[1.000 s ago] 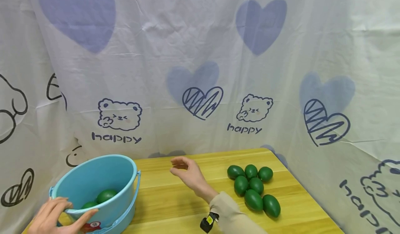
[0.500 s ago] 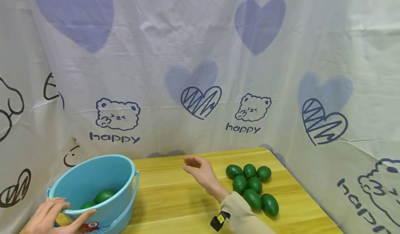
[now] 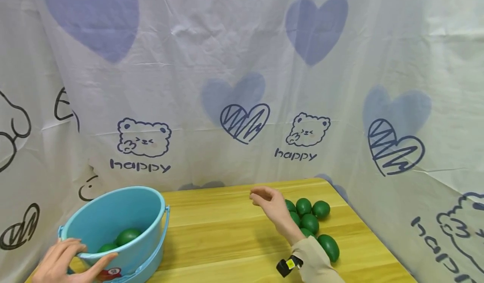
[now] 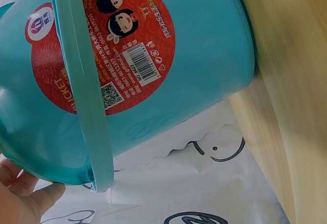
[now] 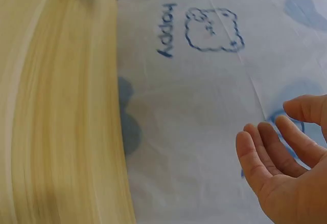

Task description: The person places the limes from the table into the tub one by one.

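Observation:
A light blue bucket (image 3: pixel 149 246) stands at the left of the table in the head view, two dark green, egg-shaped, avocado-like fruits (image 3: pixel 128 236) showing inside it. My left hand (image 3: pixel 62 261) grips the near-left rim, fingers over the edge and thumb against the outside. The same grip shows at the lower left of the left wrist view. Over the table my right hand (image 3: pixel 275 209) is raised with its fingers loosely bent, holding nothing. It overlaps the left side of a cluster of several more green fruits (image 3: pixel 321 209), partly hiding them. One fruit (image 3: pixel 328 248) lies at the cluster's near end.
The yellow wood-grain table (image 3: pixel 211 232) runs between bucket and fruits. A white cloth (image 3: pixel 211 157) printed with hearts and bears hangs behind and at both sides. In the left wrist view the bucket's handle (image 4: pixel 84 81) hangs across a red label (image 4: pixel 148 40).
My right hand has moved right across the table, from near the bucket to the fruit cluster, staying empty. The left hand keeps its grip on the bucket rim.

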{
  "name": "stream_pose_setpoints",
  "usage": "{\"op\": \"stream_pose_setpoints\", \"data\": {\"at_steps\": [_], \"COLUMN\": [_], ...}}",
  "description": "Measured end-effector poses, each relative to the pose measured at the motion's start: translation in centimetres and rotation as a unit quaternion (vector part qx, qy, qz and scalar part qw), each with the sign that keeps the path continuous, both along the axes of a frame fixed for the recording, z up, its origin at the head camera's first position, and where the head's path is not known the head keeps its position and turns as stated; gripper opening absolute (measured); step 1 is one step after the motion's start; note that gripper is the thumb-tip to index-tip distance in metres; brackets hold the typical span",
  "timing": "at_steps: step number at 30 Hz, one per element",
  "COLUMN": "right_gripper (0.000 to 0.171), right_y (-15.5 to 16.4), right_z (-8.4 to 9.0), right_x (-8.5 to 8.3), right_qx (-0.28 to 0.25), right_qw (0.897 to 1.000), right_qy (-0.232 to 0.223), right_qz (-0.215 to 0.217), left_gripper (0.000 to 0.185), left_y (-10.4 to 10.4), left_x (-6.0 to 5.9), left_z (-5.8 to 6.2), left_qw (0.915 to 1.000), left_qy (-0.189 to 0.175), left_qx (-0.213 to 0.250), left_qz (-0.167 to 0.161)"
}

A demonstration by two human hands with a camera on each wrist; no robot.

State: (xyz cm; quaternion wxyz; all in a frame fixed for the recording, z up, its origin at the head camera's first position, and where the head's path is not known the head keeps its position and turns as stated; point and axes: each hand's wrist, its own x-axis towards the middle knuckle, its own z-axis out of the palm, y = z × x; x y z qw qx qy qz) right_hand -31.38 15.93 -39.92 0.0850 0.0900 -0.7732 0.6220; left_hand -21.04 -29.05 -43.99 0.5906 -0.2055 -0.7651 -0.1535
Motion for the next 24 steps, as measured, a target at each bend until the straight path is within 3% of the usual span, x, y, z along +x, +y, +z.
{"op": "stream_pose_setpoints", "data": {"at_steps": [3,6,10,16,24], "right_gripper": [0.028,0.026,0.024,0.024,0.029], "right_y": [1.2,2.4,4.0,6.6,10.2], "right_z": [0.0,-0.1,-0.5,-1.0,-0.7], "right_x": [-0.1,-0.2,-0.2,-0.2,0.2], "right_qx": [-0.002,0.010,0.030,0.050,0.075], "right_qw": [1.000,0.999,0.997,0.994,0.989], "right_qy": [0.004,0.007,0.007,0.006,0.001], "right_qz": [-0.024,-0.050,-0.067,-0.099,-0.124], "left_gripper": [0.067,0.073,0.069,0.072,0.072], "left_y": [0.4,0.8,0.8,0.7,0.5], "left_x": [0.0,0.1,0.3,0.1,0.5], "left_z": [0.4,0.8,0.9,0.7,0.6], "left_qw": [0.9983,0.9911,0.9891,0.9913,0.9902], "left_qy": [-0.018,-0.054,-0.069,-0.051,-0.074], "left_qx": [0.054,0.118,0.124,0.118,0.114], "left_qz": [0.010,0.030,0.037,0.027,0.034]}}
